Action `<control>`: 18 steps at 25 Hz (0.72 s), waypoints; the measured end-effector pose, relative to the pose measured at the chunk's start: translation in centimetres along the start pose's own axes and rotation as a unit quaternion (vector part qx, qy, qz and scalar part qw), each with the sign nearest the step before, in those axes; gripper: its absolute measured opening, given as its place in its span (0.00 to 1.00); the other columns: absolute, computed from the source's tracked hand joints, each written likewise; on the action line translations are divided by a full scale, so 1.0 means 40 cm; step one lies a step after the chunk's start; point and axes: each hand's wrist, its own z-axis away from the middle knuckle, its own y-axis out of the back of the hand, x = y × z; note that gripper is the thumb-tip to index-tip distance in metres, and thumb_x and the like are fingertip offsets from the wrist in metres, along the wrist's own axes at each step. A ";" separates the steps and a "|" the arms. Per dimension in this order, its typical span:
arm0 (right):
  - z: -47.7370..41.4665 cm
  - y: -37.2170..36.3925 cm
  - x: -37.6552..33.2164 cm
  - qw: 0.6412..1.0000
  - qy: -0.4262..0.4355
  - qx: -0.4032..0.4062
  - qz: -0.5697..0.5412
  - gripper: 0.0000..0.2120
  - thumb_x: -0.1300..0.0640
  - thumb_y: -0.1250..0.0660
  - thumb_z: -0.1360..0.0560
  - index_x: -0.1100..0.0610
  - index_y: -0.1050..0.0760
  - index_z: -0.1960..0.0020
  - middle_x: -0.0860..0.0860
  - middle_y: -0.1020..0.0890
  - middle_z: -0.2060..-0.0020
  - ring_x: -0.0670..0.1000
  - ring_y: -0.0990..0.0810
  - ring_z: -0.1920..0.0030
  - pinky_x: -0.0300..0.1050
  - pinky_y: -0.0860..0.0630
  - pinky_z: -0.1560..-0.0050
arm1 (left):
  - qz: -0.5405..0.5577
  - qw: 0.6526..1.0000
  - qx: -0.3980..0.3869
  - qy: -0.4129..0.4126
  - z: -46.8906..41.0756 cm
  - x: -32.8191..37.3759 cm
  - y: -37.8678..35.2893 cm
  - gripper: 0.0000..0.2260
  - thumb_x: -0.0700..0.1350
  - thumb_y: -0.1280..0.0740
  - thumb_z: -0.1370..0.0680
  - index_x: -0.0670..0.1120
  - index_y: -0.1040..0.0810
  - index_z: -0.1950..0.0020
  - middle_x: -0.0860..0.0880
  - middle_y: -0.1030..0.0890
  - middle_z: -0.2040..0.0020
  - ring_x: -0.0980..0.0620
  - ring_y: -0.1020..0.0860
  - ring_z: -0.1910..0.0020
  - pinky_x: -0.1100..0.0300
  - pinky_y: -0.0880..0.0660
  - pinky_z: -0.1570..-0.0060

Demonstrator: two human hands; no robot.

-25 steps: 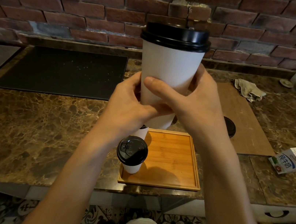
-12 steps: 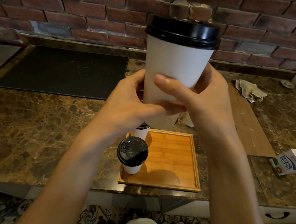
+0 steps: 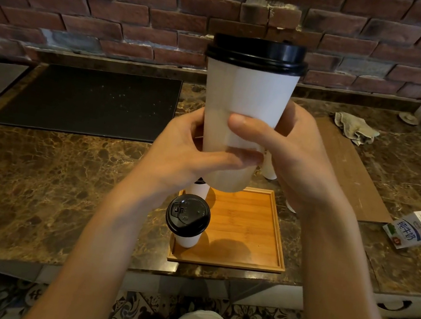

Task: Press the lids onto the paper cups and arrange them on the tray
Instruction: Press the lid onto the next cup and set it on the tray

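Between the two thumbs, a tall white paper cup (image 3: 248,102) with a black plastic lid (image 3: 258,54) is held upright above the square wooden tray (image 3: 247,236).

The left hand (image 3: 190,156) and right hand (image 3: 299,161) both grip the cup's lower half. The right thumb lies across the front wall, the left thumb just below it, and the other fingers wrap behind, mostly hidden. The lid sits well above every fingertip and looks level on the rim, so pressing seems done and placing is the step in hand. Below the left wrist, a small white lidded cup (image 3: 188,217) stands on the tray's left side, with a second lidded cup (image 3: 197,189) partly hidden behind it. The next move likely calls for lowering the tall cup onto the bare right half without tilting it.
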 end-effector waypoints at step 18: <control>-0.005 -0.024 0.014 0.985 0.049 0.093 0.139 0.33 0.48 0.21 0.35 0.51 0.29 0.34 0.42 0.21 0.43 0.39 0.24 0.41 0.39 0.22 0.44 | -0.044 0.996 0.064 -0.043 -0.022 -0.056 -0.011 0.30 0.35 0.24 0.33 0.53 0.30 0.37 0.61 0.23 0.46 0.70 0.24 0.46 0.77 0.27 0.55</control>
